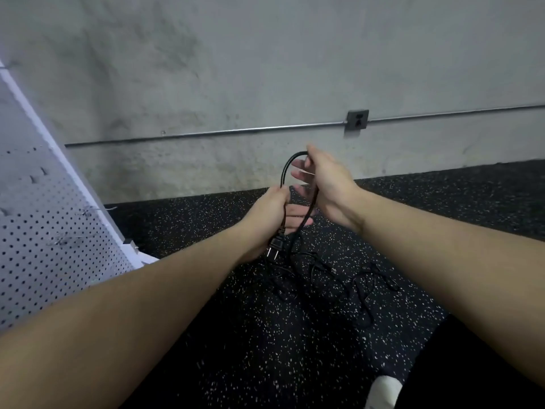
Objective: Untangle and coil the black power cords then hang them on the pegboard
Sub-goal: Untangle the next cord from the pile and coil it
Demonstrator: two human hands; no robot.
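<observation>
A black power cord [285, 172] arches in a loop between my two hands above the floor. My left hand [269, 215] grips the cord just above its plug [274, 246], which hangs below the fist with its prongs pointing down-left. My right hand [323, 180] holds the top of the loop, thumb over the cord, fingers spread toward the left. The rest of the cord drops to a tangle of black cords [339, 278] on the floor. A white pegboard [44, 231] with a few metal hooks leans at the left.
Black speckled rubber floor [265, 335] runs up to a grey concrete wall. A metal conduit [206, 133] and an outlet box [357, 119] are on the wall. My dark-clad leg and white shoe [383, 391] show at the bottom right.
</observation>
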